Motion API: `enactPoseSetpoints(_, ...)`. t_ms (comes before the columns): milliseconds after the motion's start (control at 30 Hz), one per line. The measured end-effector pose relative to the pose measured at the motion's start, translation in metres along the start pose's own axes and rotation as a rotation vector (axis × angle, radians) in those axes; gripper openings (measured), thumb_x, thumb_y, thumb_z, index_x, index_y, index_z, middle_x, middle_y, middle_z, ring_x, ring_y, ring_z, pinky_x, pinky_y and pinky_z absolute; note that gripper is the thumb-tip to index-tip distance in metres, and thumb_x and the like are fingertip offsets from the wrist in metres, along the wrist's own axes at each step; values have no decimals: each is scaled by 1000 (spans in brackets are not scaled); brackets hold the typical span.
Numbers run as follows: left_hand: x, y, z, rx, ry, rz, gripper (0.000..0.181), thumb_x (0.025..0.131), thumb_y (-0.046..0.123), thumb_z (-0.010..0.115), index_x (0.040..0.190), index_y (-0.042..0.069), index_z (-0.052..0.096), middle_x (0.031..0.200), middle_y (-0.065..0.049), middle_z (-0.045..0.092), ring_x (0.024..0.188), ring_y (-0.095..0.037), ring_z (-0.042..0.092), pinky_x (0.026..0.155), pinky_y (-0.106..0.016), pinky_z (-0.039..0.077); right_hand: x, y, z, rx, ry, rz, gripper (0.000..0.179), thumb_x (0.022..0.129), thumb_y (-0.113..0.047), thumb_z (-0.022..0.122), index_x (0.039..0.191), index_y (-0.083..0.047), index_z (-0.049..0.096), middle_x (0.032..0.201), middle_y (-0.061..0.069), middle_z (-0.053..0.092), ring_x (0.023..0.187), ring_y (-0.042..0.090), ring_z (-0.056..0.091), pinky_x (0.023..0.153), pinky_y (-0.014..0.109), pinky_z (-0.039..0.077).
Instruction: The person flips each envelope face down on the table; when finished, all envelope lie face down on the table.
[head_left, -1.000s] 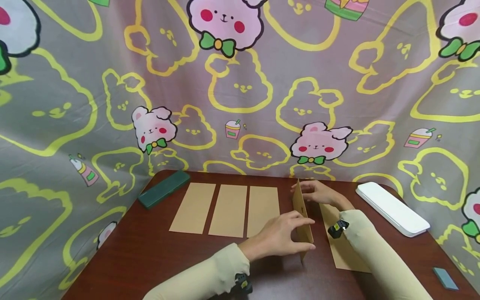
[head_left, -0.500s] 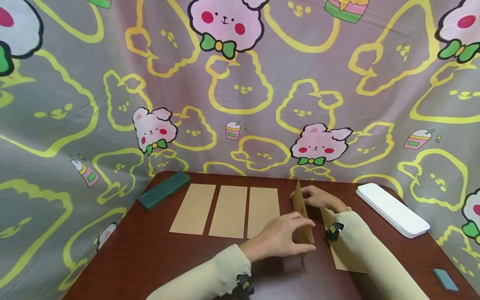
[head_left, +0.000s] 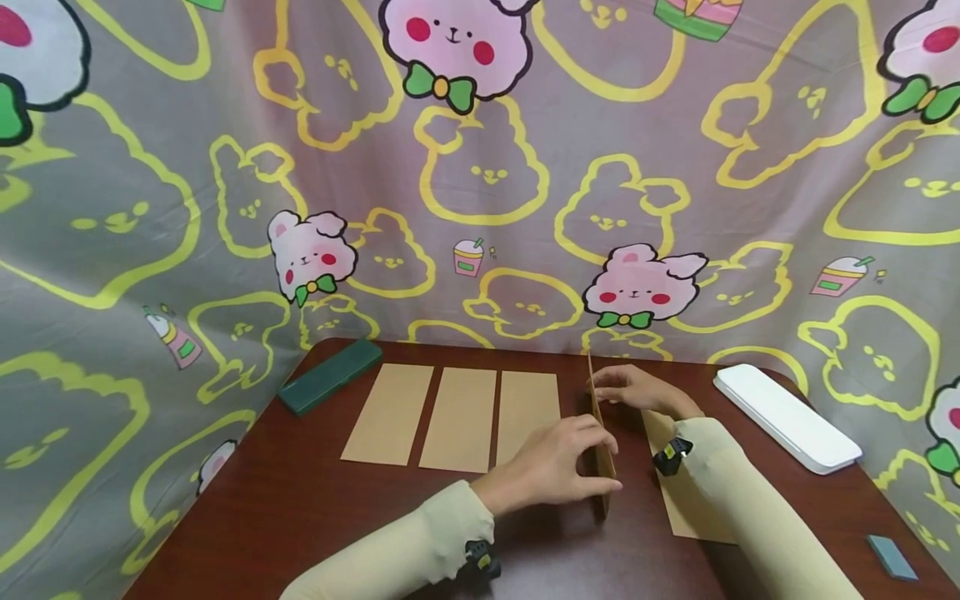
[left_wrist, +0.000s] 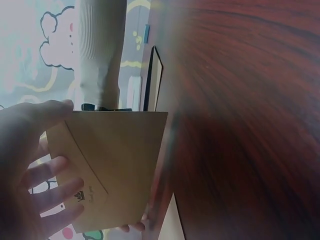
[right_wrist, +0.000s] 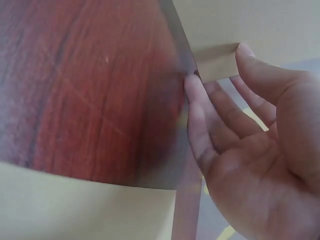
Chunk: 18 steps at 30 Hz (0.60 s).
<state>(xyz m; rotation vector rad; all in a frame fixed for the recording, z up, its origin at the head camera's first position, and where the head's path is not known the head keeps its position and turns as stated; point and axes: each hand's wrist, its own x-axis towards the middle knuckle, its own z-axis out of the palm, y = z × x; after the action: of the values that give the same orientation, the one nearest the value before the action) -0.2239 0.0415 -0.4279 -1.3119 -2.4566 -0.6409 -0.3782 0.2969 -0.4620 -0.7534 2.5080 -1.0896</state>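
A kraft-paper envelope [head_left: 604, 463] stands on its long edge above the table, seen almost edge-on in the head view. My left hand [head_left: 547, 462] pinches its near end, thumb at one edge and fingers spread along the other. At the far end, my right hand [head_left: 637, 390] holds the envelope between thumb and fingers. In the left wrist view, the envelope [left_wrist: 120, 160] shows a pointed flap line and a small dark crown print with faint lettering. The right wrist view has the right thumb [right_wrist: 265, 75] against the paper and the fingers behind it.
Three kraft envelopes [head_left: 457, 419] lie flat in a row left of the hands. Another envelope [head_left: 686, 492] lies partly under the right forearm. A green case [head_left: 332, 377] is at back left, a white case [head_left: 786, 418] at right, with a small blue-grey block [head_left: 891, 557] nearer.
The upright envelope has turned more edge-on to the head view, its near end shifting slightly left with the left hand. Both hands keep their hold.
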Motion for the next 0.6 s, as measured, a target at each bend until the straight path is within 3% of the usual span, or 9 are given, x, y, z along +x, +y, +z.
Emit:
enactPoseSetpoints(200,-4,-3,-2,4,27,-4,34,87,51,79,111,28,70,108,13,69,95,4,62,81,-9,45,-2,0,-5,85,-19,11,37,102,-15,64,131,7,61,120,19,70,106,27,69,93,38,59)
enactPoseSetpoints(600,-10,-7,-1,32,55,6,40,86,50,80,117,24,77,106,11,73,93,-4,68,78,-12,47,-9,-1,-16,59,37,43,37,104,-16,61,135,4,61,126,22,70,107,28,72,92,39,60)
